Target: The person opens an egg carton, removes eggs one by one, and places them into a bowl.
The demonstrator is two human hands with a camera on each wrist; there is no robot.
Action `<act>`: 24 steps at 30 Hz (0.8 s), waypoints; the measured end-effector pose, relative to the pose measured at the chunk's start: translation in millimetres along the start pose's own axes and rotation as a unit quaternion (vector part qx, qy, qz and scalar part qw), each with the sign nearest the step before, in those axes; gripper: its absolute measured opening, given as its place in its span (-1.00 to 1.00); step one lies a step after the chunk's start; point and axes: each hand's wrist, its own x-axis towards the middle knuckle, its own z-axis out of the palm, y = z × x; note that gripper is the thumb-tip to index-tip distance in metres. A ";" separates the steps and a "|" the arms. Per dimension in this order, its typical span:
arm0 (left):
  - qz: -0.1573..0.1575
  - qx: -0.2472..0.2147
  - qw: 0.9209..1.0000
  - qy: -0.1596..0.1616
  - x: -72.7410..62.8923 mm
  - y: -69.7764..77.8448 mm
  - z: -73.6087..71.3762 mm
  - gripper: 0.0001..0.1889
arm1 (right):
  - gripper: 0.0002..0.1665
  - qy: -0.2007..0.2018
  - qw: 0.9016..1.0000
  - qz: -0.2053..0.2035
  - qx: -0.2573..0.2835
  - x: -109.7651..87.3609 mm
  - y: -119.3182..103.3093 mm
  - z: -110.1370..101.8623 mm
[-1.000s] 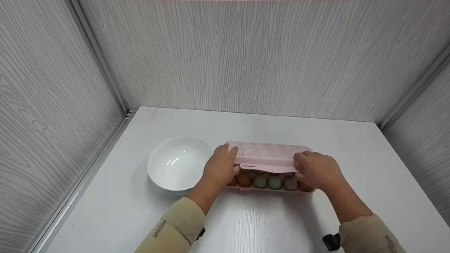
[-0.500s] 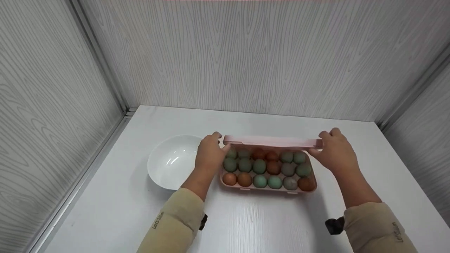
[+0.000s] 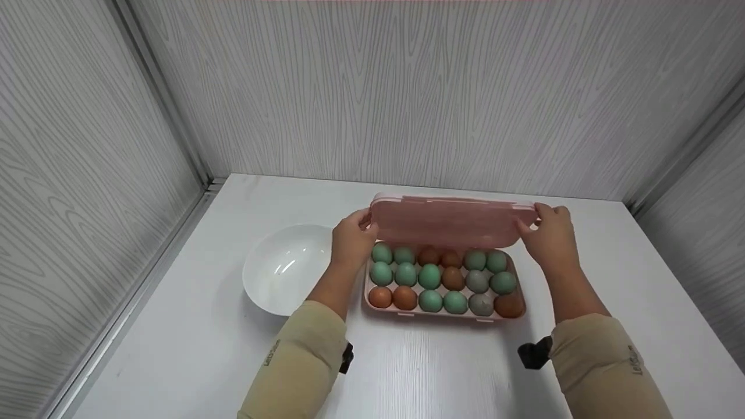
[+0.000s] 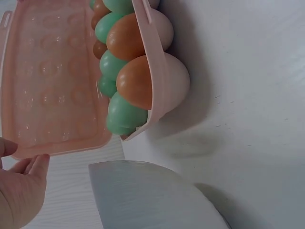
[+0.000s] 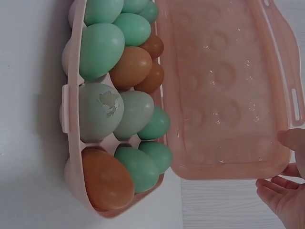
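Note:
A pink plastic egg box point(image 3: 445, 315) lies on the table, holding several green, grey and brown eggs point(image 3: 430, 276) in three rows. Its hinged lid point(image 3: 448, 222) stands raised at the back, inner face toward me. My left hand point(image 3: 353, 241) holds the lid's left end, thumb in front and fingers behind. At the other end, my right hand point(image 3: 550, 238) pinches the lid's right corner. The right wrist view shows a grey egg point(image 5: 99, 112) with a broken patch on its shell. In the left wrist view, my left fingertips point(image 4: 40, 164) are at the lid's corner.
A white bowl point(image 3: 285, 273) stands left of the egg box, partly behind my left hand and forearm. The white table point(image 3: 407, 372) is bounded by a grey wood-grain back wall point(image 3: 372, 99) and panels at both sides.
The lid has swung from nearly closed over the eggs to upright at the back, uncovering all the rows. Both hands have moved up and away with it, while box and bowl stayed put.

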 end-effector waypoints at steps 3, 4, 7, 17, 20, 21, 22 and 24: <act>0.000 0.006 1.000 -0.017 3.1 1.3 1.6 -0.59 | -0.22 -0.003 0.999 0.011 0.032 4.1 -0.9 3.2; -0.002 0.008 1.000 -0.023 4.1 2.1 1.9 -0.58 | -0.21 -0.004 0.999 0.012 0.038 5.6 -1.3 4.1; -0.009 0.020 0.999 -0.039 7.1 4.4 2.2 -0.55 | -0.19 -0.006 0.999 0.014 0.044 9.9 -2.9 6.3; -0.016 0.043 0.994 -0.098 12.9 5.1 1.6 -0.46 | -0.08 -0.054 0.998 -0.003 0.035 18.4 -5.8 9.3; -0.005 0.037 0.992 -0.120 12.4 4.0 2.1 -0.36 | -0.04 -0.069 0.997 -0.007 0.039 20.0 -5.4 11.6; 0.000 0.035 0.991 -0.126 11.9 3.4 2.2 -0.31 | -0.04 -0.073 0.996 -0.012 0.043 20.4 -5.0 12.9; 0.002 0.034 0.991 -0.132 11.4 2.6 2.3 -0.26 | -0.03 -0.079 0.996 -0.015 0.047 20.4 -4.6 14.0; 0.002 0.028 0.989 -0.142 10.0 1.8 2.6 -0.22 | -0.01 -0.089 0.994 -0.024 0.056 20.4 -4.0 16.5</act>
